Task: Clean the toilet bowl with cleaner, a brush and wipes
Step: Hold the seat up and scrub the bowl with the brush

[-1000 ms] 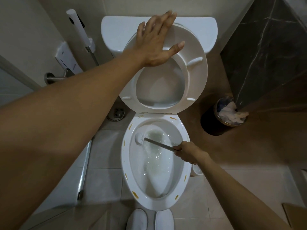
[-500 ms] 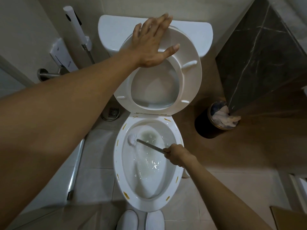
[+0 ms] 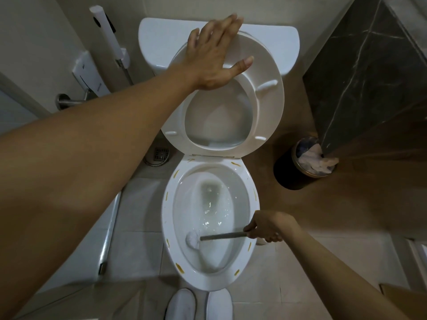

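Note:
The white toilet bowl stands below me with yellow streaks of cleaner dotted around its rim. Its seat is raised against the tank. My left hand lies flat with straight fingers on the top of the raised seat. My right hand grips the grey handle of the toilet brush at the bowl's right edge. The white brush head presses against the bowl's inner left wall, near the front. Water sits in the bowl's bottom.
A dark round bin with crumpled tissue stands right of the toilet, beside a dark marble wall. A bidet sprayer and a paper holder hang on the left wall. A floor drain lies left. My white slippers stand at the bowl's front.
My right hand has swept the brush from the bowl's back left down to its front left inner wall. My left hand has stayed on the raised seat.

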